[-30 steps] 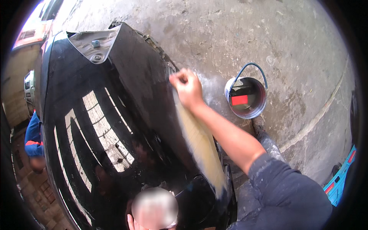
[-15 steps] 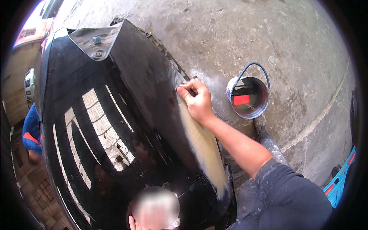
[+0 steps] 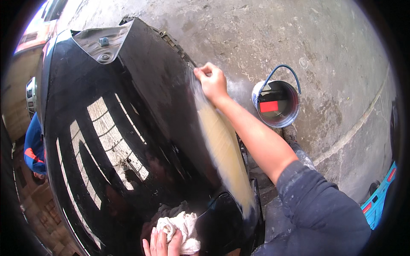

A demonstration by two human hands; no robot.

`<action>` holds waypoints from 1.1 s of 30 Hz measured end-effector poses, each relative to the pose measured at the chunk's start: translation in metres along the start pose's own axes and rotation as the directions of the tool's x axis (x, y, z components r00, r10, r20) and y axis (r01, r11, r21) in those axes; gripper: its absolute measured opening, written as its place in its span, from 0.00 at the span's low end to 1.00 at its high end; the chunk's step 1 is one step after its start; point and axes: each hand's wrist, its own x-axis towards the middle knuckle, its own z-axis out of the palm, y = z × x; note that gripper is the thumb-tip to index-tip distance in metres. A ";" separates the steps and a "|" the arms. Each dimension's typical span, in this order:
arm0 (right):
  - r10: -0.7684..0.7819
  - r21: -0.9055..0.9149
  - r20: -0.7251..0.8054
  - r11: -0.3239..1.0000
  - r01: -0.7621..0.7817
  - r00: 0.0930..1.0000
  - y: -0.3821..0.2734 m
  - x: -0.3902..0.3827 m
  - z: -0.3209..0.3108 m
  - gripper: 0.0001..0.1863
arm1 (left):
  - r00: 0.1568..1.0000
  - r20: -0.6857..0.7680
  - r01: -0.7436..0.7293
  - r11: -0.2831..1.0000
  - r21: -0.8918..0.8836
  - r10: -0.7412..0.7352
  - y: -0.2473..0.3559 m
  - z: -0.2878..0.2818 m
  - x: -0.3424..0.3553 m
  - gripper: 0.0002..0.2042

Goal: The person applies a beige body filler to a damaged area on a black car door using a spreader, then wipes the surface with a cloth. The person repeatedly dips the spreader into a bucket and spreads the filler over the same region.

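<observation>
A large glossy black car body panel (image 3: 128,141) fills the left and middle of the view. My right hand (image 3: 211,81) presses on its upper right edge with the fingers curled; what lies under them is hidden. A pale, dull streak (image 3: 222,149) runs down the panel beside my right forearm. At the bottom edge my left hand (image 3: 162,244) grips a crumpled white rag (image 3: 181,230) that rests on the panel.
A round bucket (image 3: 256,91) with a blue handle stands on the concrete floor (image 3: 324,51) just right of my right hand, with dark liquid and a red item inside. A blue object (image 3: 380,196) sits at the right edge. A person in blue (image 3: 34,147) shows at the far left.
My right hand slid down and right along the panel edge, then back up. My left hand and the white rag have come into view at the bottom.
</observation>
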 end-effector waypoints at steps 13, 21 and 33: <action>0.108 0.048 0.015 0.993 -0.109 0.994 0.003 0.006 0.003 0.15 | 1.000 -0.016 -0.016 1.000 0.000 0.016 -0.001 -0.001 0.002 0.39; 0.075 0.107 0.028 0.991 -0.078 0.997 -0.014 -0.001 -0.002 0.14 | 1.000 0.005 -0.009 1.000 -0.004 0.009 -0.001 0.000 0.002 0.40; -0.005 0.138 0.049 0.990 -0.002 0.999 -0.035 -0.012 -0.003 0.12 | 1.000 0.005 -0.013 1.000 0.009 0.013 0.000 0.004 -0.001 0.41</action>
